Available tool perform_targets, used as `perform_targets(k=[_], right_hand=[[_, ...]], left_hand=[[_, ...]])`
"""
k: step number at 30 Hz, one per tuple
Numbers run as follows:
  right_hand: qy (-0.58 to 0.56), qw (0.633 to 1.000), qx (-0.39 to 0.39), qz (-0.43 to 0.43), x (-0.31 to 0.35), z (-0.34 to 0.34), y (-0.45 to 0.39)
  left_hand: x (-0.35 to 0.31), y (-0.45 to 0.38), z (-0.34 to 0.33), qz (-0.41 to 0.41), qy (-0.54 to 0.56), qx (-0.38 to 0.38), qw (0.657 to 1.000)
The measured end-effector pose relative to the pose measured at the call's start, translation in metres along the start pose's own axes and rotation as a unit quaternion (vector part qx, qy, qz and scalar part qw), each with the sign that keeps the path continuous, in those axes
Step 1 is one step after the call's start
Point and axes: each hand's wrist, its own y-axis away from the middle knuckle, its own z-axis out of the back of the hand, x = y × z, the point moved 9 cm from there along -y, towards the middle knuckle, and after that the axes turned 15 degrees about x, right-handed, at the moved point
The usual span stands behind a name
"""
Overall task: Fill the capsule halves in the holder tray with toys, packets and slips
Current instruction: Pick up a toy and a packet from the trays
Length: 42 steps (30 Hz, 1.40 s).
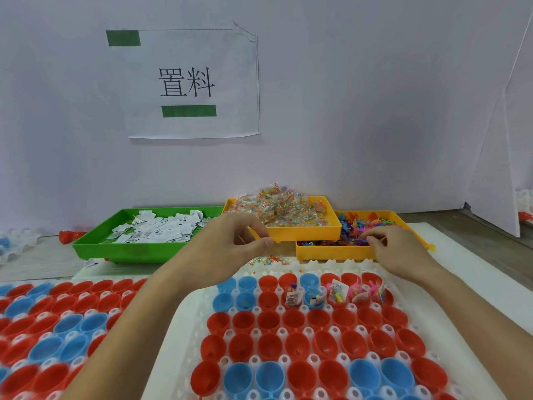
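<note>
The holder tray (288, 336) fills the near middle of the table, its rows of red and blue halves (300, 345) facing mouth-up so things can simply be dropped in. A second tray (43, 327) of halves waits at the near left, probably queued for later. Only a short run of cups in the two far rows, toward the holder tray's right corner, has anything in it; by my reckoning the job is barely begun.

Along the far edge sit three bins, close enough to reach without leaning. The green bin (95, 246) at the left holds the white slips (161, 230). The yellow bin (305, 235) in the middle is heaped with clear packets (282, 210), and another yellow bin (323, 251) at the right holds the small toys (360, 226) (a tangle of bright plastic figures).

The left hand (239, 241) hovers at the near rim of the packet bin, thumb and fingers drawn together in a narrow pinch; I cannot tell whether anything is in it. The right hand (395, 246) has its curled fingers down among the toys, seemingly picking one out, though what it has is hidden.

A few stray beads (265, 259) lie on the table between bins and holder tray.
</note>
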Motion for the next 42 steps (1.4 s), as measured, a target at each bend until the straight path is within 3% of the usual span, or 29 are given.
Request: perform_targets(k=[12, 22, 30, 39, 42], right_hand=[[-0.037, 0.998, -0.044, -0.007, -0.011, 0.015, 0.003], [0.054, 0.994, -0.011, -0.094, -0.048, 0.019, -0.009], [0.019, 1.000, -0.001, -0.018, -0.037, 0.017, -0.010], [0.006, 0.999, -0.045, 0.011, -0.026, 0.024, -0.003], [-0.010, 0.999, -0.024, 0.028, -0.022, 0.023, -0.002]], left_hand=[[-0.002, -0.001, 0.002, -0.002, -0.003, -0.003, 1.000], [-0.003, 0.000, 0.003, 0.001, -0.003, -0.005, 1.000], [-0.002, 0.001, 0.003, 0.003, -0.008, -0.004, 1.000], [0.000, -0.003, -0.002, 0.001, -0.003, 0.006, 1.000], [0.000, -0.003, -0.002, 0.001, 0.002, 0.005, 1.000]])
